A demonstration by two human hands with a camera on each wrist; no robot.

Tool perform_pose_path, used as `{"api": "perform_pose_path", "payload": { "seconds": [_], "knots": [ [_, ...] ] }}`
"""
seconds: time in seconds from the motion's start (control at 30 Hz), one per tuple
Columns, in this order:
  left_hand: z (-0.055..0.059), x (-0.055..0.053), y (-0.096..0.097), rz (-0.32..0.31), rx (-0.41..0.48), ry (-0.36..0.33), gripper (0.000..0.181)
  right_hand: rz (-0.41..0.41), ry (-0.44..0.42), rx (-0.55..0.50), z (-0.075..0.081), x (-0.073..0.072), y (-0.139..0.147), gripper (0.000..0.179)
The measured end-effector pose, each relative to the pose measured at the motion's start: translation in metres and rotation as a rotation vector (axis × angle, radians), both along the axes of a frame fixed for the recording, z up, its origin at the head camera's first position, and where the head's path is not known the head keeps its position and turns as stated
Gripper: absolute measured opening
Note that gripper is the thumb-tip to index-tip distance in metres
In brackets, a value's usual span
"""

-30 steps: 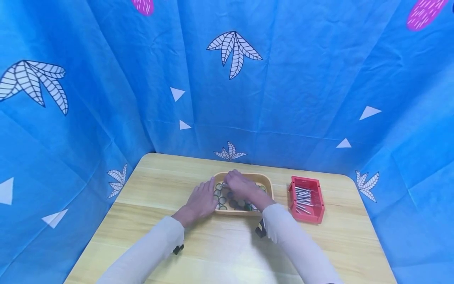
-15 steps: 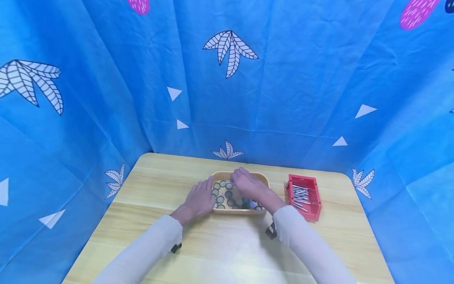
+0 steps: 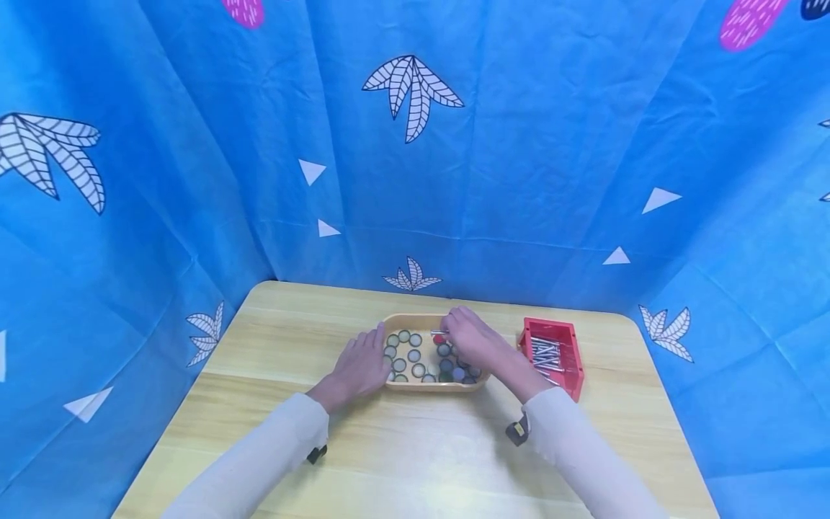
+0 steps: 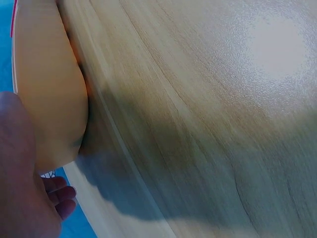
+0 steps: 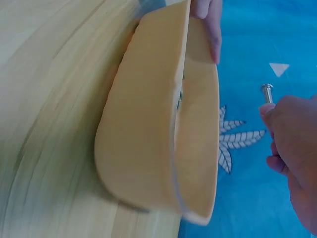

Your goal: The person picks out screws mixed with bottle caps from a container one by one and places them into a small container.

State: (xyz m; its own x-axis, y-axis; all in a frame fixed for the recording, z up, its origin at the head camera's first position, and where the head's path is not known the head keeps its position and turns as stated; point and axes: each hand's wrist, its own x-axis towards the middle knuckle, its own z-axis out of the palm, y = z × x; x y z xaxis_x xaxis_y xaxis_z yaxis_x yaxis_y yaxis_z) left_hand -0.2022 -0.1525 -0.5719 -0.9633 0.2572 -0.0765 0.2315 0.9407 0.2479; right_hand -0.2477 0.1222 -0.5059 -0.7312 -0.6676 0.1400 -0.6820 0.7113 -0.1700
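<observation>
A tan tray (image 3: 436, 387) stands near the back middle of the table, with several round bottle caps (image 3: 413, 355) inside, mostly pale with greenish edges. One cap, a red one (image 3: 439, 339), lies beside the right hand. At the tray's left end, my left hand (image 3: 360, 364) grips the rim; some of its fingers (image 4: 63, 196) show curled in the left wrist view. My right hand (image 3: 476, 339) is over the tray's right half and pinches a silver metal bolt (image 5: 267, 92), its flat head sticking out past the fingertips. The caps beneath that hand are partly hidden.
A red bin (image 3: 573, 360) holding several silver bolts (image 3: 546, 355) stands right of the tray, close to the right forearm. Blue patterned cloth (image 3: 421, 180) hangs behind and on both sides of the wooden table (image 3: 415, 447).
My right hand has moved rightward across the tray with the bolt, uncovering caps in the middle, including the red one. My left hand stays at the tray's left end.
</observation>
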Motion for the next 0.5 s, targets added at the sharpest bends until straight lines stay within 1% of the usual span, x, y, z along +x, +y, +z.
{"api": "perform_pose_path", "payload": {
  "seconds": [0.07, 0.1, 0.2, 0.33, 0.5],
  "knots": [
    [0.000, 0.000, 0.000, 0.000, 0.002, 0.001, 0.084, 0.001, 0.016, -0.012, 0.001, 0.002, 0.010, 0.015],
    [0.001, -0.001, 0.000, 0.001, -0.003, -0.002, 0.084, -0.004, 0.020, -0.024, 0.001, 0.003, 0.015, 0.014],
    [0.001, 0.000, -0.001, 0.002, -0.009, -0.005, 0.084, -0.032, 0.016, -0.050, 0.002, 0.007, 0.030, 0.014],
    [0.001, 0.000, -0.001, 0.005, -0.004, -0.005, 0.083, -0.081, -0.012, -0.090, 0.003, 0.012, 0.047, 0.011],
    [0.001, 0.000, 0.000, 0.003, -0.004, -0.003, 0.083, -0.086, 0.037, -0.095, 0.001, 0.016, 0.067, 0.012]
  ]
}}
